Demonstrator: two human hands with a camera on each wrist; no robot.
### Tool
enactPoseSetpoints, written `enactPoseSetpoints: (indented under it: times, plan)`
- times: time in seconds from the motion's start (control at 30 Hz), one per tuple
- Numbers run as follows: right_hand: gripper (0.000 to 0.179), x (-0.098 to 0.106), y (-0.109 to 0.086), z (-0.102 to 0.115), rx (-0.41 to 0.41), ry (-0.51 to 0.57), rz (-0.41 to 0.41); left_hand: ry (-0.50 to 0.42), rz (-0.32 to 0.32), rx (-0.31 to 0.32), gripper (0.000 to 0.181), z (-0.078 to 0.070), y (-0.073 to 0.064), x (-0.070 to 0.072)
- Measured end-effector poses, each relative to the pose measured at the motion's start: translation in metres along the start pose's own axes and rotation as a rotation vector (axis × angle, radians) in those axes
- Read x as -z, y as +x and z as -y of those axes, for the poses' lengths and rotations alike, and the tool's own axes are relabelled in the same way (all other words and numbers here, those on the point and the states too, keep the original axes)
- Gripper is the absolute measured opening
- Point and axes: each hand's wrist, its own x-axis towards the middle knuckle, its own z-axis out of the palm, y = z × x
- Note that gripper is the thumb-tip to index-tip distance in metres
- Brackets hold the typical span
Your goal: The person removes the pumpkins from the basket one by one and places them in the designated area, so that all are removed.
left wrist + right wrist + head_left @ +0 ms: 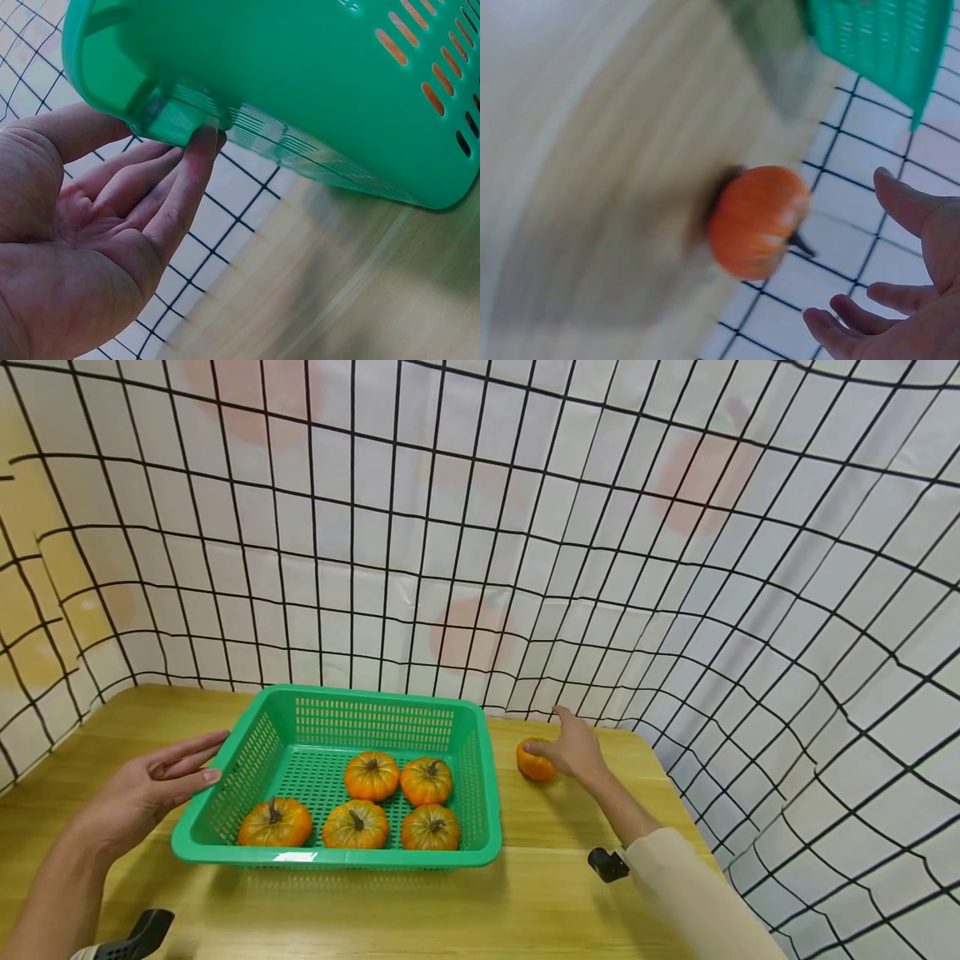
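Note:
My left hand (142, 793) is at the left side of a green plastic basket (487, 793), its fairly straight fingers touching the rim. The left wrist view shows those fingers (184, 180) against the rim's underside. Several small orange pumpkins with brown stems, among them one pumpkin (274, 823) at the near left corner, sit inside the basket. To the right of the basket, a single pumpkin (534, 762) rests on the table. My right hand (576, 747) hovers over it with spread fingers. In the right wrist view a gap separates hand and pumpkin (757, 223).
The wooden table (360, 914) carries the basket and the loose pumpkin. A black wire grid (390, 560) stands behind the table and along both sides, with a pale printed sheet behind it. Black wrist mounts, one by the right sleeve (675, 868), are visible.

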Motion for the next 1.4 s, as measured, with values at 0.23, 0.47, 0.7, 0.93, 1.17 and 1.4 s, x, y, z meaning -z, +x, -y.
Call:
enactPoseSetpoints:
  times: [0.23,0.47,0.7,0.93,1.17,1.4]
  plan:
    - [0.088,0.020,0.000,0.031,0.065,-0.032,0.001,0.006,-0.010,0.001,0.055,0.000,0.000,-0.001]
    - [0.081,0.030,-0.006,0.065,0.129,0.035,0.017,0.002,-0.008,-0.009,0.055,0.000,0.000,-0.001]
    - [0.072,0.029,-0.009,0.093,0.171,0.055,0.040,0.027,-0.016,0.005,0.056,-0.001,-0.001,-0.002]
    - [0.069,0.018,-0.010,0.118,0.218,0.058,0.064,0.037,-0.028,0.013,0.057,-0.002,0.000,-0.003]
    - [0.069,0.009,-0.010,0.144,0.235,0.078,0.104,0.036,-0.043,0.023,0.057,-0.003,-0.001,-0.003]
    - [0.075,-0.002,-0.009,0.166,0.237,0.053,0.233,0.057,-0.044,0.024,0.058,-0.002,0.000,-0.003]
